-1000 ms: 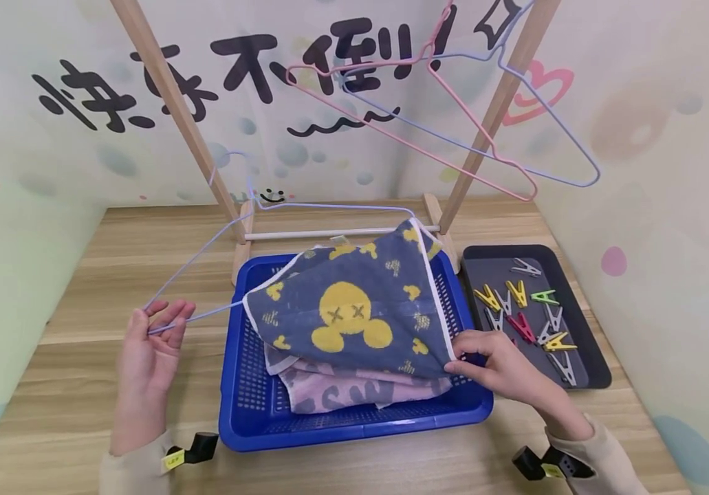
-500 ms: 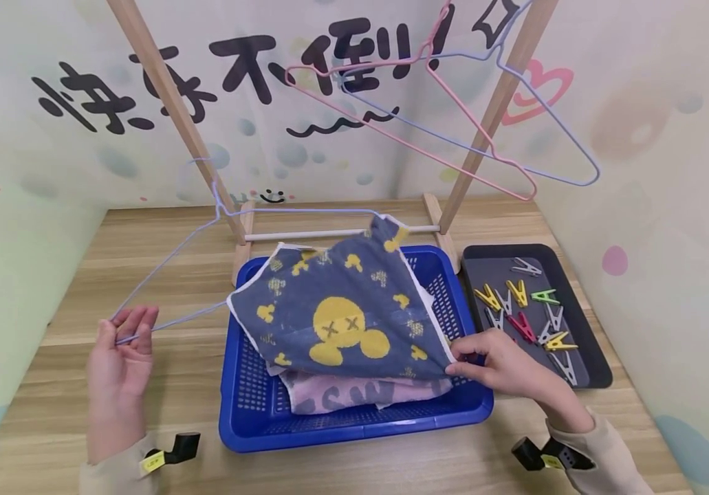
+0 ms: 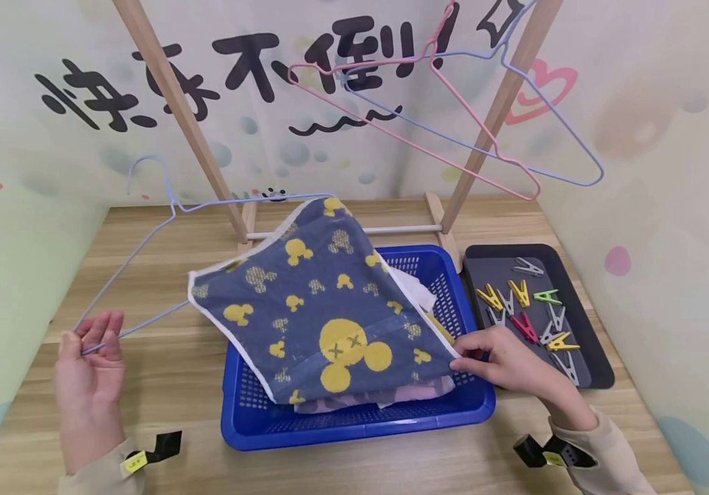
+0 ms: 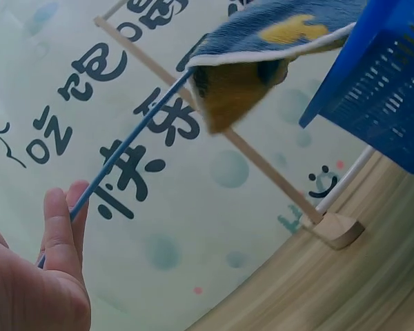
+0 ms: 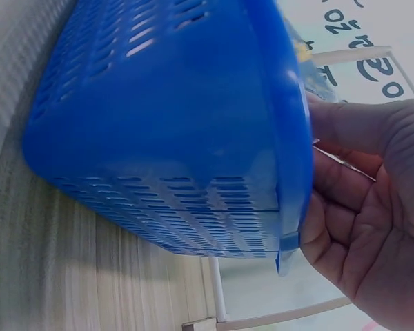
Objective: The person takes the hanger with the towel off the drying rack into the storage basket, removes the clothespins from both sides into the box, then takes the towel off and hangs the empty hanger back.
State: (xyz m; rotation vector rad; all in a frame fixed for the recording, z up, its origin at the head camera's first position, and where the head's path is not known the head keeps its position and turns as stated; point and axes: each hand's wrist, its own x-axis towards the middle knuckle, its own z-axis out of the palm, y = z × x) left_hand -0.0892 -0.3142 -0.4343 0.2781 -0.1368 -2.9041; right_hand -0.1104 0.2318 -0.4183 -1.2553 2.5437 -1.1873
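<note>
A light-blue wire hanger [image 3: 128, 258] is gripped at its left corner by my left hand [image 3: 93, 364]. Over the hanger's bottom bar drapes a dark blue towel [image 3: 304, 295] with yellow mouse-head prints and a white edge. My right hand [image 3: 503, 361] pinches the towel's lower right edge, just above the right rim of the blue basket [image 3: 354, 432]. In the left wrist view the hanger's bar [image 4: 127, 141] runs from the fingers into the towel's fold. The basket's wall hides most of what the right fingers hold in the right wrist view.
Pink and white cloths [image 3: 404, 393] lie in the basket under the towel. A black tray [image 3: 598, 357] of several clothespins stands to the right. Behind, a wooden rack [image 3: 187, 124] bears a pink hanger [image 3: 391, 141] and a blue hanger [image 3: 567, 134].
My left hand has moved left, drawing the hanger and towel along. More of the towel's printed face now shows, rising left of the basket. The right hand has stayed in place, still pinching the edge.
</note>
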